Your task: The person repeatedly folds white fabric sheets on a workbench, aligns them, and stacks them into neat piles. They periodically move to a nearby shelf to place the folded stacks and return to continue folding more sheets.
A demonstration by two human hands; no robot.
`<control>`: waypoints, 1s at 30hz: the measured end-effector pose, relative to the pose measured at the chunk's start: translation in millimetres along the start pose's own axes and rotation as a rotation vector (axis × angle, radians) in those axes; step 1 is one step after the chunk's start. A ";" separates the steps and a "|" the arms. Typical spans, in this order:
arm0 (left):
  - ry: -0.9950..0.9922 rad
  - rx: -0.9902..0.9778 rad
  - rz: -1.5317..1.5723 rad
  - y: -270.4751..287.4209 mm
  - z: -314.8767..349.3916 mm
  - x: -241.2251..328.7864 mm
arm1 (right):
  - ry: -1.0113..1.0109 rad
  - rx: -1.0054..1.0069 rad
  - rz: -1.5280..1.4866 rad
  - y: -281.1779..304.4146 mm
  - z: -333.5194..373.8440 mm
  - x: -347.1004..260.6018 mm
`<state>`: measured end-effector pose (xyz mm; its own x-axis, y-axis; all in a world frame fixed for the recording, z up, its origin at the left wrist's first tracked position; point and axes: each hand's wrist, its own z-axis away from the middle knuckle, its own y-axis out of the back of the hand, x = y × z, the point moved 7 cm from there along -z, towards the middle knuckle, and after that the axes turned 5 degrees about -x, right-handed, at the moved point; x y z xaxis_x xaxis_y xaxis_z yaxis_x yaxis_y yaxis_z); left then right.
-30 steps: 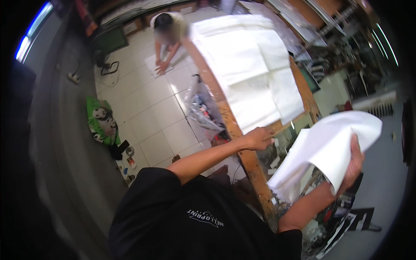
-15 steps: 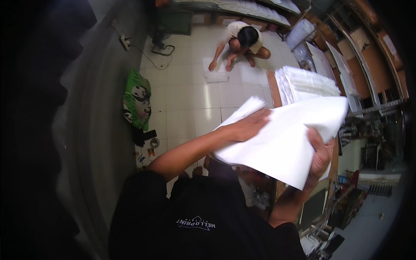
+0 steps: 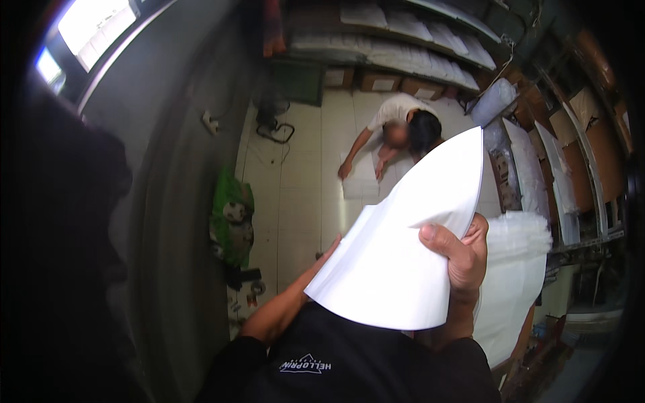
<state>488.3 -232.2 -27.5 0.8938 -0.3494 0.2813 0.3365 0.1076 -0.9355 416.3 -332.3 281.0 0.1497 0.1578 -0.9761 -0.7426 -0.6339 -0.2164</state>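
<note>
A bundle of large white paper sheets [image 3: 396, 262] is held up in front of me, curved and tilted, its far corner pointing up. My right hand [image 3: 463, 252] grips its right edge, thumb on the near face and fingers curled behind. At the left edge, my left hand [image 3: 332, 248] reaches behind the sheets; its fingers are hidden by them. To the right of my right hand lies a stack of white sheets [image 3: 514, 262] on a brown surface.
Ahead, a person [image 3: 403, 117] crouches on the tiled floor [image 3: 295, 208], hands at a white sheet [image 3: 361, 185]. A green bag [image 3: 232, 218] rests by the left wall. Shelves with cardboard [image 3: 584, 154] line the right, and boxes [image 3: 379, 82] stand at the back.
The sheets have swung from nearly flat to upright and curved, closer to me. My left hand has gone from on top of them to behind their left edge. My view has tilted up.
</note>
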 end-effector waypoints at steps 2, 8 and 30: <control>-0.128 -0.029 0.112 -12.1 -27.7 43.3 | 0.024 -0.044 0.057 -9.7 -46.0 -18.8; -0.567 0.094 0.116 -21.6 -98.8 218.6 | 0.059 -0.066 0.266 -16.6 -185.7 -67.8; 0.125 0.532 -0.774 112.2 -327.8 547.4 | -0.262 0.281 1.038 80.8 -507.4 -30.6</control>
<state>918.0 -716.4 -48.6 0.3382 -0.5953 0.7289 0.9410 0.2042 -0.2699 683.0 -772.5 282.1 -0.7500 -0.1744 -0.6380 -0.5540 -0.3614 0.7500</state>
